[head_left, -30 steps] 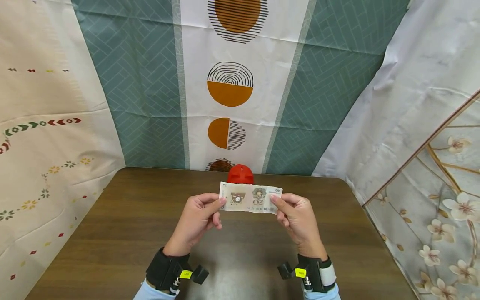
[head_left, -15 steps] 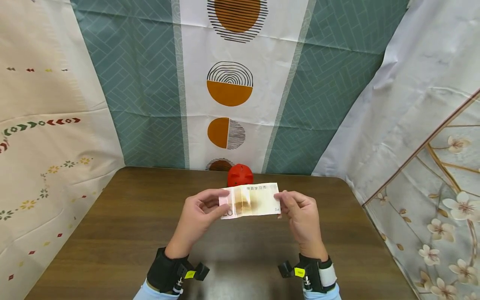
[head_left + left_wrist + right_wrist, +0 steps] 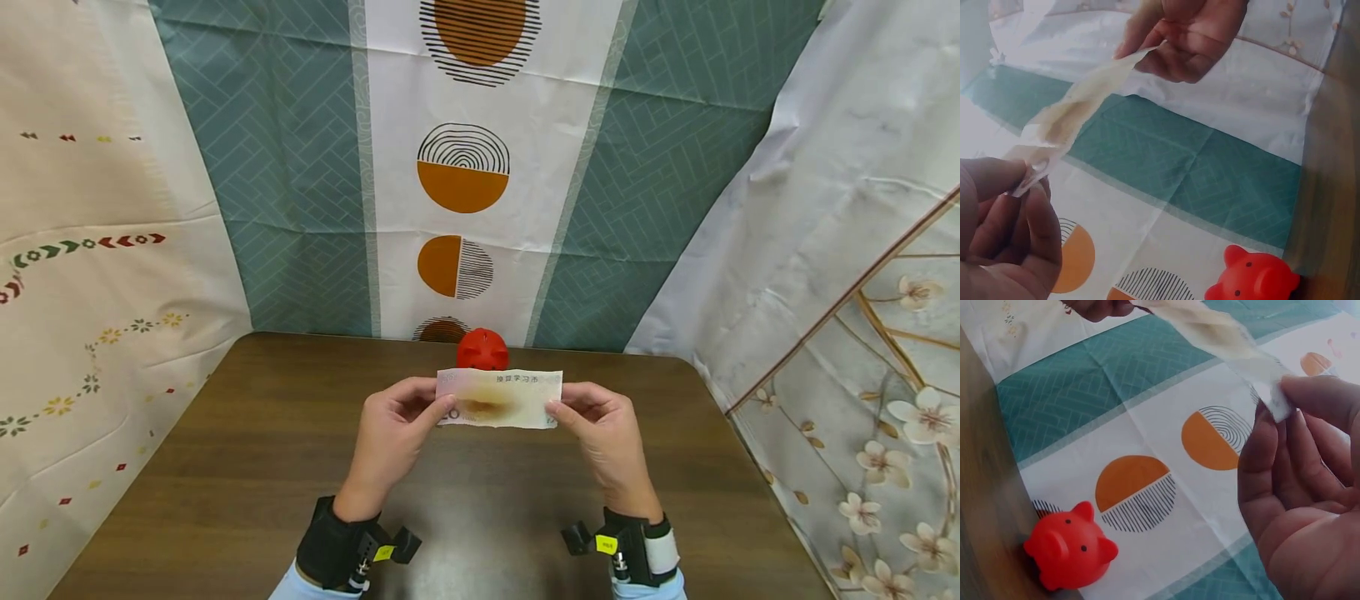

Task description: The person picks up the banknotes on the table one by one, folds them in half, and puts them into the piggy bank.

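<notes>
Working over the desk (image 3: pixel 225 467), pinching with both left hand (image 3: pixel 393 437) and right hand (image 3: pixel 606 442), facing the pig (image 3: pixel 482 350) near the far edge, holding the note (image 3: pixel 525 400) raised between them by its short ends. Probably best to draw gently and evenly outward, easing out the slight wave without straining it.

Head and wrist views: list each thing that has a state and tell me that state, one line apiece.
Banknote, unfolded, slightly wavy, held up by both ends
Left hand, fingers pinching the banknote's left end
Right hand, fingers pinching the banknote's right end
Red pig figure, upright on the table, untouched
Patterned cloth, hanging behind the table, creased
Wrist straps, worn, one on each wrist
</notes>
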`<state>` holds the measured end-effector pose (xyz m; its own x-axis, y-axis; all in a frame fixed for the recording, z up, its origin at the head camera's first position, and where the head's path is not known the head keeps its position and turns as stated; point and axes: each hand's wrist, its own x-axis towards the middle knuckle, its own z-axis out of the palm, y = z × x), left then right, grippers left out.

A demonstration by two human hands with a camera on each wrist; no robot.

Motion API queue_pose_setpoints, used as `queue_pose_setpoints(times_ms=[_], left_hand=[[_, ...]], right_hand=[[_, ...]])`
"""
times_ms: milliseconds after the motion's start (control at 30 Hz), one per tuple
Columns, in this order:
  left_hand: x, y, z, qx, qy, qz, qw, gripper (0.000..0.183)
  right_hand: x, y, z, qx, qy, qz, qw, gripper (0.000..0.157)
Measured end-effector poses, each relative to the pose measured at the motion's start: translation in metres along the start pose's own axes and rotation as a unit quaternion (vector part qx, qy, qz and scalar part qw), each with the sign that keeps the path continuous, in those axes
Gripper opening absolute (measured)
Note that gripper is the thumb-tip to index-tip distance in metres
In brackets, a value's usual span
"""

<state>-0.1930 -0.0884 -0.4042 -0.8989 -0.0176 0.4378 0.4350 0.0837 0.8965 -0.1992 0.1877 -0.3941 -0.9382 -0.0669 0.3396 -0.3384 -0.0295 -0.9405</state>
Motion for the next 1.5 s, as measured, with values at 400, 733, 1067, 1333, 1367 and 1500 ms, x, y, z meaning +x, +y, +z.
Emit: queue_pose_setpoints(times_ms=[400, 733, 1067, 1333, 1367, 1500], left_hand=[[0.002, -0.002, -0.004, 0.013, 0.006, -0.039, 0.9991, 0.019], [0.002, -0.003, -0.003, -0.027, -0.004, -0.011, 0.9996, 0.015], [0.003, -0.001, -0.004, -0.104, -0.046, -0.027, 0.9931, 0.014], [0.003, 0.000, -0.005, -0.082, -0.068, -0.017, 0.9941, 0.017], [0.002, 0.000, -0.005, -0.070, -0.063, -0.017, 0.9954, 0.015], [0.000, 0.003, -0.005, -0.042, -0.052, 0.006, 0.9978, 0.025]], right_hand=[[0.001, 0.001, -0.004, 0.016, -0.017, 0.028, 0.999, 0.011], [0.001, 0.004, -0.006, 0.032, -0.020, 0.021, 0.999, 0.013], [0.001, 0.003, -0.006, 0.158, -0.112, 0.035, 0.980, 0.021], [-0.001, -0.002, -0.001, 0.079, -0.032, -0.008, 0.996, 0.021], [-0.001, -0.003, -0.001, 0.048, -0.015, -0.011, 0.999, 0.016], [-0.005, -0.007, -0.001, -0.032, 0.019, -0.026, 0.999, 0.021]])
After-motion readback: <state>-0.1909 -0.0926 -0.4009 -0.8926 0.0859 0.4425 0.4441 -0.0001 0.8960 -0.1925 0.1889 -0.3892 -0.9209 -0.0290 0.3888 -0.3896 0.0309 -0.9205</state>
